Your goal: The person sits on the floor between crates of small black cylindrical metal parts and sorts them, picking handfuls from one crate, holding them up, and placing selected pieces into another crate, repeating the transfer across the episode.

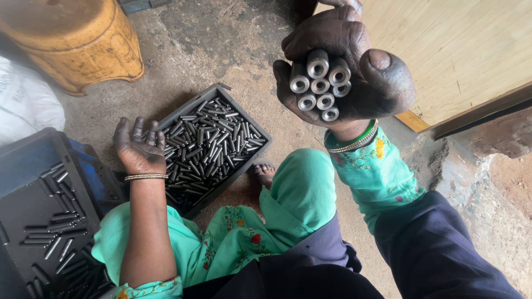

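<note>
My right hand [354, 61] is raised close to the camera, closed around a bundle of several short grey metal tubes [320, 84] whose hollow ends face me. My left hand [138, 147] hangs lower at the left, fingers loosely curled, resting at the rim of a dark plastic crate [260, 130] filled with several of the same metal tubes lying loose. I cannot tell whether the left hand holds any tube. Both wrists wear thin bangles, and green patterned sleeves and clothing cover my arms and knees.
A second dark crate [33, 166] with several tubes sits at the lower left. A worn yellow stool [83, 50] stands at the top left beside a white sack [22, 105]. A light wooden board [460, 50] leans at the top right. The floor is rough concrete.
</note>
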{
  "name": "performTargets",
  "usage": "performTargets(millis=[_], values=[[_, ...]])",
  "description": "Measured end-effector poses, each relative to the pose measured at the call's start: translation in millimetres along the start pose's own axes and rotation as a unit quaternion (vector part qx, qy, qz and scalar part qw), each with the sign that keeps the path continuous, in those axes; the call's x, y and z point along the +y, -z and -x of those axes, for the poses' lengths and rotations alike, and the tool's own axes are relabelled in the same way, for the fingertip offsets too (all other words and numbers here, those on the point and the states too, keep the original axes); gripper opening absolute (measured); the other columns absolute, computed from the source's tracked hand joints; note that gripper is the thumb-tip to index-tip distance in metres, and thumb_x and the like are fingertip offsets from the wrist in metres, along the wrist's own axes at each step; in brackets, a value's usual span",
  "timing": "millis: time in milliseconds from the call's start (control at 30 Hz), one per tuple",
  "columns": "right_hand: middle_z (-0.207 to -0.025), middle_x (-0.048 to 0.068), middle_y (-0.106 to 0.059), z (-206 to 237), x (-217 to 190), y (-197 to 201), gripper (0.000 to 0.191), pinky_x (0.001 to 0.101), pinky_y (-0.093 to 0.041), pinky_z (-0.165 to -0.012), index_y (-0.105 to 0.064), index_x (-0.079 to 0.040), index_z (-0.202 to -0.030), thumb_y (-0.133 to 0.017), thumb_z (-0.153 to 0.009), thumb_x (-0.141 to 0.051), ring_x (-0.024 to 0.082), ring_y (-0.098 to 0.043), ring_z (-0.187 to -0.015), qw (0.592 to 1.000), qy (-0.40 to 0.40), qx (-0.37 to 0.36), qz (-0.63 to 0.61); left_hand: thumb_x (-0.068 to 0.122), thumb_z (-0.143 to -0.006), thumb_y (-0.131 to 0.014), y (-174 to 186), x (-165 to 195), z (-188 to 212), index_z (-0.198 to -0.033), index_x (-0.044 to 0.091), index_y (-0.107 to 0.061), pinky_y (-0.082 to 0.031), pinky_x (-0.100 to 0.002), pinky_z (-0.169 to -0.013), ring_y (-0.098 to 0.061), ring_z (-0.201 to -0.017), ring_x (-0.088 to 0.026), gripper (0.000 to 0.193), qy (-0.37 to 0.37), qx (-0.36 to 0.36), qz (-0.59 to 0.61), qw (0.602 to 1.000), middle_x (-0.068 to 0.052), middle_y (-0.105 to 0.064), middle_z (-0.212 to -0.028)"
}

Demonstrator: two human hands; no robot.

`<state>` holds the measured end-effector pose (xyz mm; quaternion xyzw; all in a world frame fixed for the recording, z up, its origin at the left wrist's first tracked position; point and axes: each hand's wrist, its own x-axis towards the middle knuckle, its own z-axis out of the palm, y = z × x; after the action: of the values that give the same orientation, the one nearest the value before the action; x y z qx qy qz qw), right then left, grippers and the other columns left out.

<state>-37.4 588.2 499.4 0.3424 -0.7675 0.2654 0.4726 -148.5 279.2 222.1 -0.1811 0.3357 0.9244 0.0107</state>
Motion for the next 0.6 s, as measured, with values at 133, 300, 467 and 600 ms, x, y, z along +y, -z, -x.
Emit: performTargets(millis=[133, 300, 467, 600], values=[[-0.103, 0.009, -0.064, -3.8, -3.9, -1.6, 0.033, 0.0383, -0.045, -0.103, -0.057, -0.005, -0.108, -0.08, -0.086, 0.003, 0.027, -0.062, -0.101, 1.0, 0.018, 0.002, 0.008, 0.044, -0.083, -0.078, -0.1, -1.0, 0.6, -0.145, 0.025, -0.041, -0.047, -0.042, -0.095, -0.06, -0.11, -0.023, 0.075, -0.012, -0.011, -0.004, 1.0, -0.005, -0.054, -0.131], [-0.097, 0.005, -0.064, 2.7, -17.3, -0.2, 0.056, 0.0375, -0.051, -0.097, -0.052, -0.003, -0.121, -0.083, -0.074, -0.004, 0.022, -0.064, -0.096, 0.973, -0.214, 0.009, -0.09, 0.043, -0.082, -0.078, -1.3, -1.8, -1.4, -0.142, 0.026, -0.045, -0.046, -0.043, -0.097, -0.058, -0.111, -0.024, 0.071, -0.008, -0.01, -0.004, 1.0, -0.004, -0.054, -0.132], [-0.105, 0.014, -0.064, 18.9, -5.1, 0.3, 0.049, 0.0338, -0.052, -0.1, -0.055, -0.003, -0.12, -0.083, -0.08, 0.007, 0.026, -0.065, -0.102, 0.998, -0.057, -0.005, -0.021, 0.042, -0.082, -0.079, -3.6, -1.4, 0.6, -0.139, 0.026, -0.046, -0.046, -0.044, -0.097, -0.058, -0.111, -0.024, 0.068, -0.015, -0.006, -0.009, 1.0, -0.004, -0.054, -0.132], [-0.098, 0.01, -0.071, 25.0, 6.5, 1.7, 0.046, 0.0369, -0.058, -0.093, -0.055, -0.005, -0.123, -0.076, -0.082, -0.004, 0.023, -0.072, -0.089, 0.905, -0.235, 0.009, -0.353, 0.042, -0.082, -0.079, -6.2, -0.9, 3.5, -0.14, 0.026, -0.046, -0.046, -0.045, -0.099, -0.059, -0.112, -0.025, 0.068, -0.019, 0.001, -0.013, 1.0, -0.004, -0.055, -0.132]])
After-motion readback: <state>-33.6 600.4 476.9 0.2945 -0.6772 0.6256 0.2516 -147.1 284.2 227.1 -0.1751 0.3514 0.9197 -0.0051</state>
